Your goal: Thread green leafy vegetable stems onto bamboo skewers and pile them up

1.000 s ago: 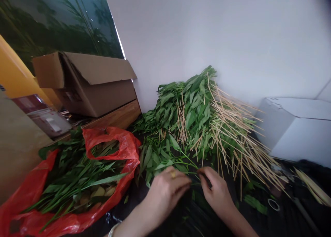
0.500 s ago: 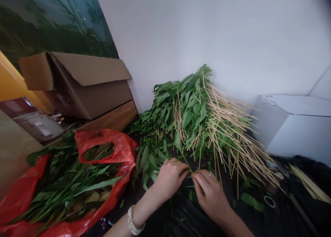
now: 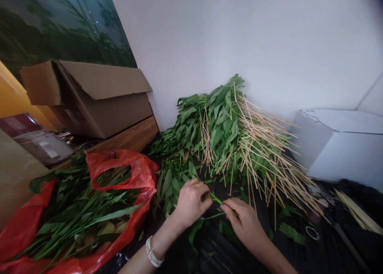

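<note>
My left hand (image 3: 191, 200), with a ring and a pearl bracelet, is closed around a green leafy stem (image 3: 216, 198) just in front of a heap of green leaves threaded on thin wooden skewers (image 3: 236, 138). My right hand (image 3: 243, 220) sits close beside it, fingers pinched on the same stem where a leaf (image 3: 196, 228) trails down toward me. Both hands hover over a black sheet (image 3: 299, 254) covering the surface.
A red plastic bag (image 3: 140, 174) full of loose long leaves lies at the left. Behind it stands an open cardboard box (image 3: 98, 98). A white box (image 3: 341, 146) sits at the right, with loose sticks (image 3: 359, 216) and a small ring (image 3: 312, 233) near it.
Both hands have drawn slightly back from the heap and lower in view, pulling a leafy stem out with them. A leaf now hangs below my left hand.
</note>
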A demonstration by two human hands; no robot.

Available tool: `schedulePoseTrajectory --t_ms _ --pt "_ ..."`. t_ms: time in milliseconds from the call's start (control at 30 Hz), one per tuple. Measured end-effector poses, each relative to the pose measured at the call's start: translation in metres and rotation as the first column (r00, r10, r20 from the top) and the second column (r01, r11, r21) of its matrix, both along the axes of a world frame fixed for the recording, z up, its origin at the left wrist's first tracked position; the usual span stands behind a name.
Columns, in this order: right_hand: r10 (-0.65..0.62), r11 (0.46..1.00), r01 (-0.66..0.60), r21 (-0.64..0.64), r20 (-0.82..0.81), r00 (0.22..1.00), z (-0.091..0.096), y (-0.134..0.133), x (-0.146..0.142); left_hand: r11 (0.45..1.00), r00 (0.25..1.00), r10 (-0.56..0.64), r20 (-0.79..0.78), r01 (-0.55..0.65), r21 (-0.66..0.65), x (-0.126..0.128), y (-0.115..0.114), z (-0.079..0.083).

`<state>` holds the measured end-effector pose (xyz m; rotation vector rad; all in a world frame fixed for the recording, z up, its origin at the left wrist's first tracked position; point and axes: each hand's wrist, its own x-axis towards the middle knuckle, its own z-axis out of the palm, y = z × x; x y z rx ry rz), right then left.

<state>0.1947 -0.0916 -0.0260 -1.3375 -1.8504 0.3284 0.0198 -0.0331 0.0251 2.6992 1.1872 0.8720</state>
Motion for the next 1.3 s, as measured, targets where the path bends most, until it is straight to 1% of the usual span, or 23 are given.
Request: schedulePoseTrajectory --t_ms 67,100,167,200,233,267,300,333,367,400,433,500,567,667,767,867,1000,1067,1133,1200,1267,1300 --pt "-0.004 1.000 0.004 0.020 0.006 1.000 0.000 0.001 0.000 0.987 0.980 0.072 0.188 -0.042 -0.158 -0.004 0.007 -0.002" --pt "-0.014 0.999 0.013 0.032 0.019 1.000 -0.001 0.001 0.001 0.970 0.949 0.139 0.283 -0.073 -0.233 -0.008 0.012 0.000" --pt "-0.047 0.997 0.044 0.058 0.052 0.998 -0.002 0.002 0.003 0.927 0.844 0.304 0.442 -0.155 -0.341 -0.020 0.024 0.006" --pt "-0.064 0.996 0.059 0.072 0.070 0.995 -0.003 0.002 0.005 0.911 0.779 0.372 0.505 -0.201 -0.361 -0.026 0.029 0.011" --pt "-0.079 0.994 0.071 0.088 0.088 0.993 -0.004 0.002 0.005 0.909 0.745 0.395 0.538 -0.232 -0.347 -0.031 0.032 0.017" --pt "-0.089 0.991 0.077 0.107 0.107 0.990 -0.004 0.002 0.006 0.919 0.749 0.381 0.542 -0.246 -0.307 -0.035 0.032 0.022" --pt "-0.094 0.989 0.078 0.128 0.130 0.987 -0.004 0.001 0.005 0.939 0.790 0.336 0.513 -0.241 -0.244 -0.036 0.030 0.027" --pt "-0.098 0.986 0.075 0.151 0.158 0.983 -0.003 0.001 0.005 0.964 0.857 0.262 0.444 -0.207 -0.169 -0.035 0.026 0.030" --pt "-0.102 0.982 0.069 0.174 0.188 0.977 -0.003 0.001 0.004 0.985 0.925 0.170 0.339 -0.147 -0.095 -0.032 0.021 0.031" --pt "-0.108 0.978 0.065 0.196 0.217 0.970 -0.002 0.000 0.003 0.997 0.975 0.071 0.211 -0.066 -0.033 -0.027 0.015 0.030" --pt "-0.115 0.975 0.062 0.216 0.242 0.963 -0.002 -0.001 0.002 1.000 0.997 -0.023 0.077 0.023 0.007 -0.022 0.009 0.028" --pt "-0.129 0.966 0.057 0.251 0.278 0.952 0.000 -0.002 0.000 0.986 0.977 -0.159 -0.144 0.164 0.029 -0.013 0.001 0.019" --pt "-0.141 0.957 0.051 0.285 0.306 0.941 0.001 -0.003 0.000 0.975 0.941 -0.206 -0.269 0.220 0.022 -0.010 -0.002 0.011" --pt "-0.143 0.950 0.027 0.312 0.355 0.924 0.003 -0.004 -0.001 0.974 0.914 -0.207 -0.349 0.224 0.009 -0.011 -0.001 0.005" --pt "-0.136 0.951 0.009 0.310 0.391 0.910 0.005 -0.005 -0.001 0.973 0.893 -0.217 -0.395 0.232 -0.010 -0.014 0.001 0.004" --pt "-0.130 0.953 0.006 0.302 0.390 0.911 0.006 -0.005 0.000 0.971 0.886 -0.220 -0.407 0.239 -0.006 -0.015 0.002 0.004" --pt "-0.134 0.951 0.024 0.307 0.342 0.930 0.007 -0.004 0.003 0.972 0.897 -0.213 -0.387 0.236 0.010 -0.014 0.003 0.007" --pt "-0.135 0.952 0.034 0.303 0.317 0.939 0.008 -0.005 0.003 0.976 0.910 -0.200 -0.363 0.216 0.005 -0.014 0.002 0.007" --pt "-0.108 0.959 0.024 0.281 0.285 0.952 0.007 -0.005 0.002 0.984 0.934 -0.173 -0.311 0.176 -0.018 -0.013 0.001 0.006" --pt "-0.067 0.968 0.006 0.249 0.237 0.969 0.005 -0.005 0.002 0.989 0.971 -0.139 -0.194 0.126 -0.074 -0.014 0.004 0.003" --pt "-0.044 0.975 -0.001 0.223 0.196 0.980 0.003 -0.004 0.002 0.982 0.998 -0.069 0.005 0.069 -0.174 -0.020 0.012 0.002" --pt "-0.044 0.976 0.003 0.216 0.183 0.982 0.002 -0.003 0.003 0.972 0.993 -0.006 0.121 0.034 -0.231 -0.025 0.018 0.002"
